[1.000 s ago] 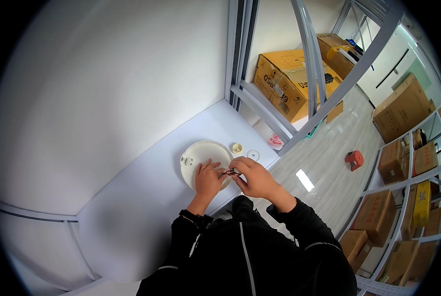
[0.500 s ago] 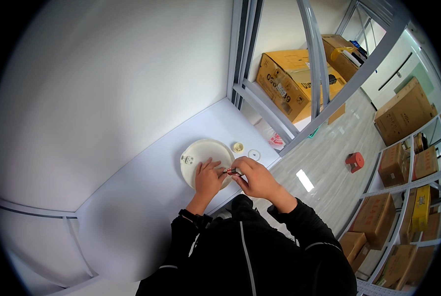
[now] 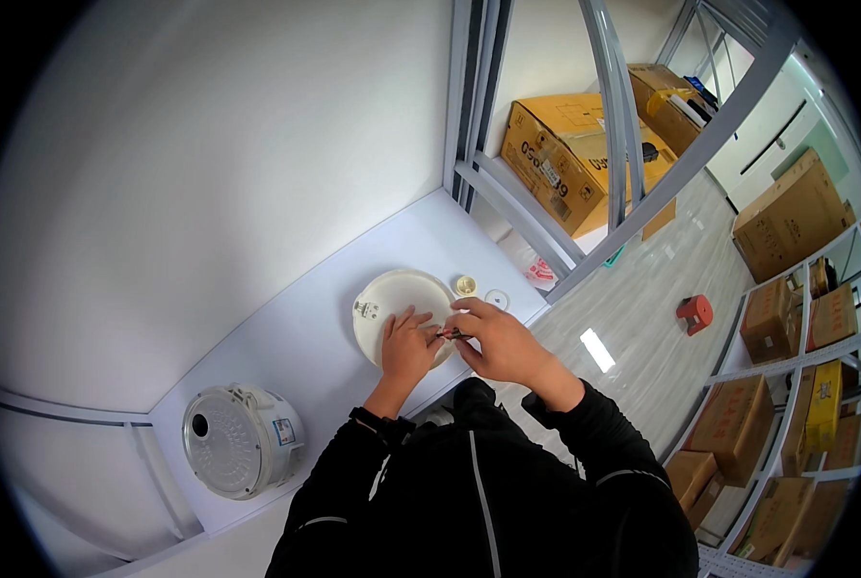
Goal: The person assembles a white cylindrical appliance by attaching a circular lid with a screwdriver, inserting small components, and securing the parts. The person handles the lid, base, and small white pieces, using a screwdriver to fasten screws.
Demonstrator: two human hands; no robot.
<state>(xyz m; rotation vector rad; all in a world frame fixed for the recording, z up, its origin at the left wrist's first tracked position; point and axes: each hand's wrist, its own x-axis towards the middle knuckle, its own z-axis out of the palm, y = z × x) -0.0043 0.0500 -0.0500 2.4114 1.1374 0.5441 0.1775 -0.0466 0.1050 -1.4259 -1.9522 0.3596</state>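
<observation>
A round, cream-white lid (image 3: 378, 332) lies on the bench in front of me. My left hand (image 3: 408, 349) rests on it with fingers spread, its thumb side close to the tip of a slim red-and-black tool (image 3: 456, 335). That tool, which looks like a small screwdriver, is pinched in my right hand (image 3: 498, 342) over the lid's right edge. What its tip touches is hidden by my fingers. Beyond my right hand sit a small cream round cap (image 3: 465, 286) and a flat white disc (image 3: 497, 300), partly covered by the hand.
A white rice-cooker-like body (image 3: 233, 441) with a metal top stands at the bench's left end. A grey frame post (image 3: 546, 246) borders the right end, with a big cardboard box (image 3: 556, 178) behind it. On the floor sits a red stool (image 3: 695, 314); shelves with boxes (image 3: 739, 424) stand right.
My right hand has shifted slightly and turned around the tool, its fingers now covering more of the white disc. My left hand stays put. The blurred patch at left now shows the cooker body.
</observation>
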